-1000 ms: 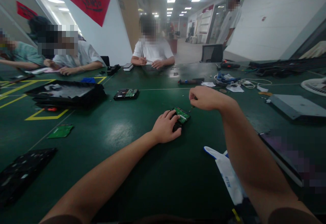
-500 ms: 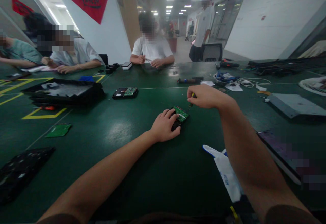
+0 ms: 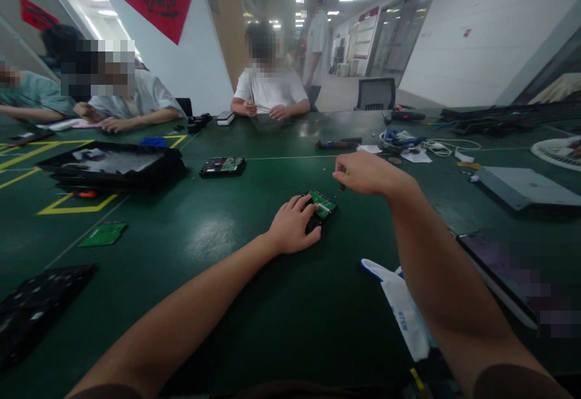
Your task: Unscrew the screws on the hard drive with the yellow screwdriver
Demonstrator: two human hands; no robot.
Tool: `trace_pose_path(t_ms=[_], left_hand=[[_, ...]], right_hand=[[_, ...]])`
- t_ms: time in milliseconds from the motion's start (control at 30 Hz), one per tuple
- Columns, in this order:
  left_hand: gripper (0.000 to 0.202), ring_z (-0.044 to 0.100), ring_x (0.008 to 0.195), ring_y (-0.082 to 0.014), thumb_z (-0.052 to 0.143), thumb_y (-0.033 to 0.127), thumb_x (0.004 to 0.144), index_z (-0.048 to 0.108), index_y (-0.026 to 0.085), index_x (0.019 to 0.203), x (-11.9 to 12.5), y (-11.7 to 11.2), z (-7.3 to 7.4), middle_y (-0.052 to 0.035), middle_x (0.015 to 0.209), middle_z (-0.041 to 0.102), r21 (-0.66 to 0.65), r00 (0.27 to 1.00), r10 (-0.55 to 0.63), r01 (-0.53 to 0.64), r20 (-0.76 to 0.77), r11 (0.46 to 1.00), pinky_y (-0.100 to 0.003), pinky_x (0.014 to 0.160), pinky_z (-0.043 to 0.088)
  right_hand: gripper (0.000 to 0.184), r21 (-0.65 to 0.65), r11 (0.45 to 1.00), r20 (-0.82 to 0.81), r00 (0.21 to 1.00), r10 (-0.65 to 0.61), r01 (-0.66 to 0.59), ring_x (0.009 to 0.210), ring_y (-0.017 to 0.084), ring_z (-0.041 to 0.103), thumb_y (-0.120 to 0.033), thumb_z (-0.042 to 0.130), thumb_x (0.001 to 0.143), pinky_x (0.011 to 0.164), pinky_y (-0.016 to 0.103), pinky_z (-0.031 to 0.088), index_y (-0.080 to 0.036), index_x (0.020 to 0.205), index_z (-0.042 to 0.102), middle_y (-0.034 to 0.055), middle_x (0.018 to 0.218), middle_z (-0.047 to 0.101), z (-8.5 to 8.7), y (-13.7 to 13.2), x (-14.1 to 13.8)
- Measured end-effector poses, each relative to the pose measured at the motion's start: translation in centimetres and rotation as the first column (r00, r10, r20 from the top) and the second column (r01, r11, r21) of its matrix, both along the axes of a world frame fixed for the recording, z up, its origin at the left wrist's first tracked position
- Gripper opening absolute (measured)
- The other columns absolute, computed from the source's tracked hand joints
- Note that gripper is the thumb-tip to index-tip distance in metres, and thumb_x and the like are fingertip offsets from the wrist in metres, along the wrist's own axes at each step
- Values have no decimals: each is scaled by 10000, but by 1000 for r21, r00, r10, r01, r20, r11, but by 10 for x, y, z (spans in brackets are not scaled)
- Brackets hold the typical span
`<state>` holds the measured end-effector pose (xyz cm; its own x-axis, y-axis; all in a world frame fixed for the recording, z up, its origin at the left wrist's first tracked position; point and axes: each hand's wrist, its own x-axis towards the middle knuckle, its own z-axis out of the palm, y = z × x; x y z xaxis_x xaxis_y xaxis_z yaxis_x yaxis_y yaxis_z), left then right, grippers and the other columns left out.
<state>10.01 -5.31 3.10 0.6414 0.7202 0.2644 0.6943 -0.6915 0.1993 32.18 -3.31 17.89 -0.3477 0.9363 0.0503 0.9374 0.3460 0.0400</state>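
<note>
A hard drive (image 3: 324,204) with a green circuit board facing up lies on the dark green table in front of me. My left hand (image 3: 294,223) grips its near left side, fingers across the top and thumb along the near edge. My right hand (image 3: 361,172) is closed around a small yellow-and-black screwdriver (image 3: 342,186). The screwdriver points down at the drive's right edge; whether its tip sits in a screw is too small to tell. Most of the handle is hidden in my fingers.
Another hard drive (image 3: 222,166) lies further left, beyond a loose green board (image 3: 103,234). Black trays (image 3: 166,163) are stacked on the left. A white glove (image 3: 403,311) lies by my right forearm, near a flat grey metal case (image 3: 529,188). Seated people (image 3: 272,87) face the table.
The standing person in the background has moved left, behind the seated person opposite. My hands, the screwdriver and the hard drive stay almost in place.
</note>
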Motion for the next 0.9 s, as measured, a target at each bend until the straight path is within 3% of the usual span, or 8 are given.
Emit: trace_pose_path(t_ms=[167,367,533,600,767,900], left_hand=[[603,396,1483,-391,581,542,936,570,211,1441,0,0,1,-149,1596,460,-6,1000,-2,2,3,1000,-579,1171,409],[609,400,1480,-387,572,551,939,570,206,1440,0,0,1,-150,1594,463,0,1000,-4,4,-3,1000,-575,1168,413],[600,403,1478,-377,590,530,930,570,211,1438,1,-1,1,-147,1592,466,6,1000,-4,4,5,1000,-563,1181,401],[596,404,1477,-374,592,527,928,572,217,1437,1,0,1,-140,1593,466,7,1000,-4,4,4,1000,-558,1183,400],[595,409,1472,-384,585,531,931,571,220,1439,0,0,1,-138,1594,465,5,1000,-4,4,4,1000,-569,1170,413],[605,406,1474,-388,568,542,942,560,214,1450,0,-1,2,-143,1595,461,-3,1000,-7,7,2,1000,-570,1172,410]], right_hand=[[228,-37,990,-83,988,131,-135,987,246,694,-195,604,874,787,294,467,-175,1076,709,99,1121,769,0,2,2],[288,14,999,27,999,-31,31,938,296,708,-373,532,994,763,341,465,-160,988,726,154,992,771,0,2,-1],[234,-34,990,-55,989,135,-137,982,245,694,-200,622,870,793,290,470,-166,1081,715,111,1126,764,0,1,2],[221,-22,992,-50,991,121,-122,955,244,697,-205,613,879,781,294,468,-167,1065,725,103,1086,773,0,0,2],[291,38,999,-2,1000,-21,21,934,289,707,-402,568,972,764,336,472,-177,971,752,131,984,779,-1,2,-2],[187,4,997,-54,996,75,-75,968,267,697,-256,607,902,785,312,473,-171,1010,733,118,1068,774,-1,2,-1]])
